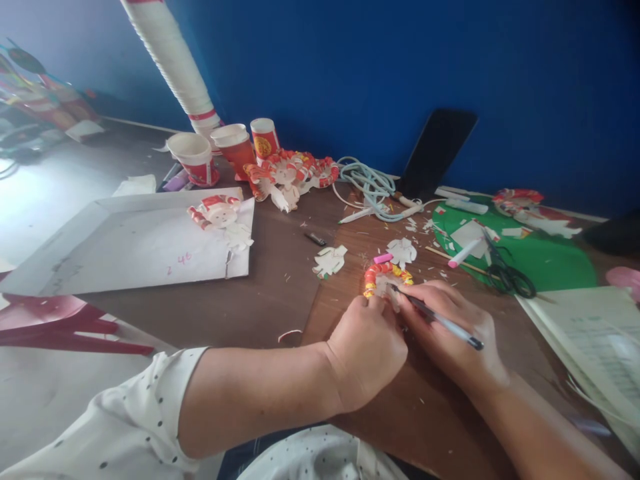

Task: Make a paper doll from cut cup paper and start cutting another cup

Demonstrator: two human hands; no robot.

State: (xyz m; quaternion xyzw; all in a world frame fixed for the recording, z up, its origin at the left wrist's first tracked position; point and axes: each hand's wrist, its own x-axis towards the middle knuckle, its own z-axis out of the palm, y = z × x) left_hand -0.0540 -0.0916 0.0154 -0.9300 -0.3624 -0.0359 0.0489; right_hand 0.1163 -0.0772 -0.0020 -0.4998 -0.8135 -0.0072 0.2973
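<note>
My left hand (370, 350) is closed on the lower edge of a small white paper doll (385, 285) with a red and yellow curled paper rim. In my right hand (457, 330) is a pen (447, 323), its tip at the doll's pale middle. My left fingers are partly hidden behind the back of the hand. Just beyond lie a pink marker cap (383, 258) and a white paper cutout (401, 252). To the left, another cutout (330, 261) with greenish edges rests on the brown table, near a black pen cap (315, 238).
Paper cups (193, 160) and a pile of paper dolls (290, 177) stand by the blue wall. A coiled cable (367, 183) lies near an upright phone (439, 150). Scissors (513, 277) overlap a green sheet (560, 263). A white box lid (130, 247) bears one doll.
</note>
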